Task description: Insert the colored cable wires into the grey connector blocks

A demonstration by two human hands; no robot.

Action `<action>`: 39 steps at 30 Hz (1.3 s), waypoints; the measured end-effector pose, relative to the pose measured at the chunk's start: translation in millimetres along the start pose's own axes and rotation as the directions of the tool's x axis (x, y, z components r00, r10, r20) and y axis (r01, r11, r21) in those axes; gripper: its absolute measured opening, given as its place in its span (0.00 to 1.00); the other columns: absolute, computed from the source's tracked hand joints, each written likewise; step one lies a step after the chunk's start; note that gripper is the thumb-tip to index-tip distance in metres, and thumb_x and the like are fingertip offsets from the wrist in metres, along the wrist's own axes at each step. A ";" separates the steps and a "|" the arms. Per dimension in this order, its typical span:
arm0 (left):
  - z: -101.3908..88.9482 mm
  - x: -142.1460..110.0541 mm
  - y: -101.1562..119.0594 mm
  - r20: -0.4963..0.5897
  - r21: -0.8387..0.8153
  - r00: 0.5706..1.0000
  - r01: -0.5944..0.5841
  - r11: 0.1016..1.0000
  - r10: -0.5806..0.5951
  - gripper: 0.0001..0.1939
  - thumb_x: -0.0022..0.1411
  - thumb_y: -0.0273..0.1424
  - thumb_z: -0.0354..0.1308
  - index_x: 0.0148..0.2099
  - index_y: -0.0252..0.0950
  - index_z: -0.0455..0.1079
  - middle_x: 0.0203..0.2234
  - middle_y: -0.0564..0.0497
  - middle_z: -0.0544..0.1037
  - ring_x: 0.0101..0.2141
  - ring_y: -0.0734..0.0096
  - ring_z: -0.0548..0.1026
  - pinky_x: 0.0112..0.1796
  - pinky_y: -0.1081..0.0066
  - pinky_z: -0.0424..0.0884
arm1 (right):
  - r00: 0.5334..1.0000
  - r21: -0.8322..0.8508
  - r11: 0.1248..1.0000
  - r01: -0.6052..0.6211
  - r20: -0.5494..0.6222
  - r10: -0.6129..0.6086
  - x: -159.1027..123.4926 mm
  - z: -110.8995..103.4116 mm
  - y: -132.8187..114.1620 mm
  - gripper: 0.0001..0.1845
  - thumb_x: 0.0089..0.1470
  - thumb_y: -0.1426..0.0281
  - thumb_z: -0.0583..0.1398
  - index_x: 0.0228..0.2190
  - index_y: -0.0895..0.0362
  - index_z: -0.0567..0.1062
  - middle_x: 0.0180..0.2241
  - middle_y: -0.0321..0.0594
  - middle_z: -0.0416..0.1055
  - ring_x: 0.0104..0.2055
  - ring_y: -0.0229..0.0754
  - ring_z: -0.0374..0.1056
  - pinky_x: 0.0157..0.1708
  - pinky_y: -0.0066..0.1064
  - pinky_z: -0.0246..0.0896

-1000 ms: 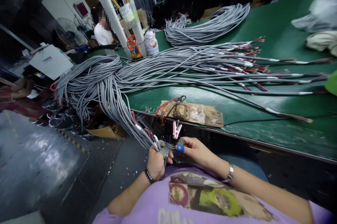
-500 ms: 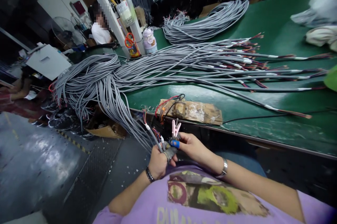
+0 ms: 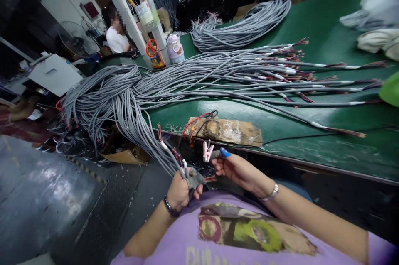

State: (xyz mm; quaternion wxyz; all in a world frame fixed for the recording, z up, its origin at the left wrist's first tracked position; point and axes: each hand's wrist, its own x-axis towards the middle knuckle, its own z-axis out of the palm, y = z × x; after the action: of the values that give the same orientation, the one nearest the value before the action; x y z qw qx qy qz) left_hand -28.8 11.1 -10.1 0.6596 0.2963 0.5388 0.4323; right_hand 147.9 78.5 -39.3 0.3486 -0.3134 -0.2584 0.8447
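Observation:
My left hand (image 3: pixel 182 188) is closed around several grey cables (image 3: pixel 178 164), whose coloured wire ends fan out above it. Grey wrapping covers its thumb, and thin reddish wires (image 3: pixel 209 178) stick out to its right. To the right, apart from it, my right hand (image 3: pixel 233 169) has curled fingers, with blue tape on the thumb and a grey cover on a fingertip. Whether anything small is pinched there is hidden. A pink clothespin (image 3: pixel 208 151) stands just left of these fingertips, near the bench edge; I cannot tell whether they touch it.
On the green bench (image 3: pixel 336 153) lies a large bundle of grey cables (image 3: pixel 199 76), with a coiled bundle (image 3: pixel 240 32) behind. A wooden board (image 3: pixel 230 131) with wires sits at the front edge. Plastic bags (image 3: pixel 374 7) lie at right. A person (image 3: pixel 117 38) sits beyond the post.
My right hand has drawn away from my left toward the right, leaving a gap. Reddish wires now show beside my left thumb. My left hand, still holding the cables, shifted slightly left.

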 end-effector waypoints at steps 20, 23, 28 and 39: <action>2.8 31.0 22.4 0.306 0.022 0.941 0.142 0.990 -0.142 0.16 0.36 0.37 0.68 0.23 0.33 0.68 0.07 0.52 0.69 0.07 0.79 0.61 0.08 0.80 0.48 | 0.989 0.082 0.986 0.147 0.008 -0.148 22.4 36.2 -3.5 0.23 0.41 0.51 0.66 0.23 0.59 0.74 0.23 0.35 0.67 0.24 0.34 0.60 0.26 0.27 0.57; 3.3 30.5 21.0 0.298 0.039 0.939 0.166 0.985 -0.170 0.17 0.34 0.38 0.69 0.22 0.33 0.68 0.07 0.53 0.68 0.07 0.79 0.61 0.08 0.80 0.48 | 0.986 0.086 0.983 0.164 -0.012 -0.164 23.5 36.6 -2.9 0.22 0.40 0.52 0.67 0.23 0.59 0.74 0.22 0.34 0.67 0.23 0.33 0.59 0.25 0.27 0.56; 3.3 29.4 21.1 0.297 0.037 0.940 0.164 0.986 -0.168 0.18 0.33 0.38 0.70 0.22 0.32 0.67 0.07 0.53 0.68 0.07 0.79 0.60 0.08 0.80 0.48 | 0.991 0.094 0.987 0.131 0.001 -0.131 23.2 34.2 -0.6 0.23 0.42 0.49 0.64 0.25 0.58 0.74 0.24 0.37 0.69 0.25 0.35 0.62 0.27 0.28 0.59; 11.6 3.9 14.2 0.121 0.014 0.992 0.031 0.999 -0.032 0.20 0.36 0.40 0.69 0.22 0.34 0.63 0.08 0.53 0.69 0.07 0.81 0.60 0.09 0.80 0.50 | 0.992 0.113 0.994 0.007 0.124 -0.021 11.4 27.7 -5.2 0.22 0.45 0.50 0.62 0.27 0.58 0.73 0.27 0.38 0.71 0.26 0.35 0.64 0.27 0.26 0.62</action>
State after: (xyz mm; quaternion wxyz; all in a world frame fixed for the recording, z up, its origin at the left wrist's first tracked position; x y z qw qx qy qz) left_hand -21.0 21.9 3.1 0.6961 0.3173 0.5048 0.3999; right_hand 124.1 84.2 -21.3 0.3547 -0.2380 -0.2339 0.8734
